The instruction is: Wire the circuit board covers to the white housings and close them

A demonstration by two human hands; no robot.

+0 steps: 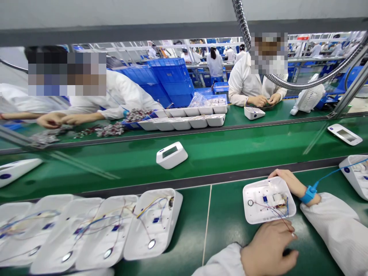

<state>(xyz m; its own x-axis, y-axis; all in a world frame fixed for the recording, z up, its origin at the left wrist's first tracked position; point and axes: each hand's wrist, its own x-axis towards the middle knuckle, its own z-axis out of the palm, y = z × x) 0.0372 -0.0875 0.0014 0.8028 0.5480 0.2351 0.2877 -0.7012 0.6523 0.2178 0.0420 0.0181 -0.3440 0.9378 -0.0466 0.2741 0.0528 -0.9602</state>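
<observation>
A white plastic device housing (248, 212) lies open side up on the green bench, with a small blue part, a round metal disc and thin wires inside. My right hand (289, 182), wearing a blue wrist strap (309, 194), curls round its far right corner. Its fingertips are partly hidden behind the rim. At the near edge is my left hand (270, 247), fingers bent and thumb apart below them. A thin dark red wire (283, 219) runs from the housing over to its fingertips, where it seems pinched between two fingers; a small pale bit shows there.
Several wired housings (168, 243) overlap in a row at left; another housing (352, 178) stands at right. Beyond a dark rail, a green conveyor carries a white device with a screen (171, 155) and another one (345, 135). Co-workers sit opposite, near white trays (184, 123) and a fan (309, 96).
</observation>
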